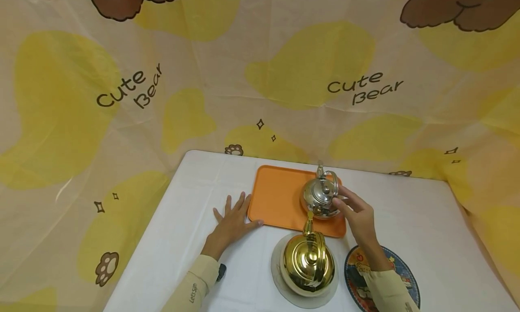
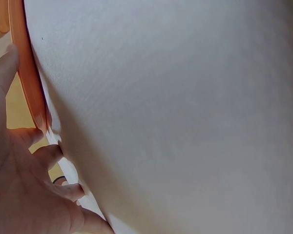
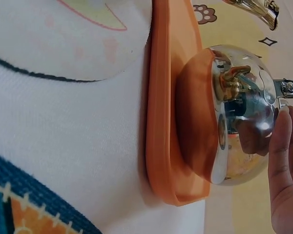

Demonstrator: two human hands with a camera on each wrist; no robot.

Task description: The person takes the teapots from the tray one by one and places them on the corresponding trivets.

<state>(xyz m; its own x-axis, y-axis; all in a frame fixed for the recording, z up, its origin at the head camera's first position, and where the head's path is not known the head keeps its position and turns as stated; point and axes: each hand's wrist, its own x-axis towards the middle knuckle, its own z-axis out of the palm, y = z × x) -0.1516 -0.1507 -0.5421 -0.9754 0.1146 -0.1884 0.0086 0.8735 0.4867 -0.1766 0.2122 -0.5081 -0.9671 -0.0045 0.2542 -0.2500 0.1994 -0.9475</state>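
Note:
A silver teapot [image 1: 318,197] with a raised handle stands on the right part of an orange tray [image 1: 274,194]. Beside its handle is my right hand [image 1: 359,217], fingers fairly straight and fingertips at the pot's side; the right wrist view puts the right fingers [image 3: 282,141] close to the handle's mount. My left hand [image 1: 231,224] rests with spread fingers on the white table at the tray's left edge. Its thumb touches the tray's front left corner. Nearer to me, a gold teapot [image 1: 304,267] sits on a pale round mat [image 1: 278,282], spout toward the tray.
A round blue patterned mat [image 1: 406,276] lies at the front right, partly under the right forearm. The white table [image 1: 438,230] backs onto a hanging yellow and beige printed cloth [image 1: 292,63]. A small dark object [image 1: 221,272] shows at the left cuff.

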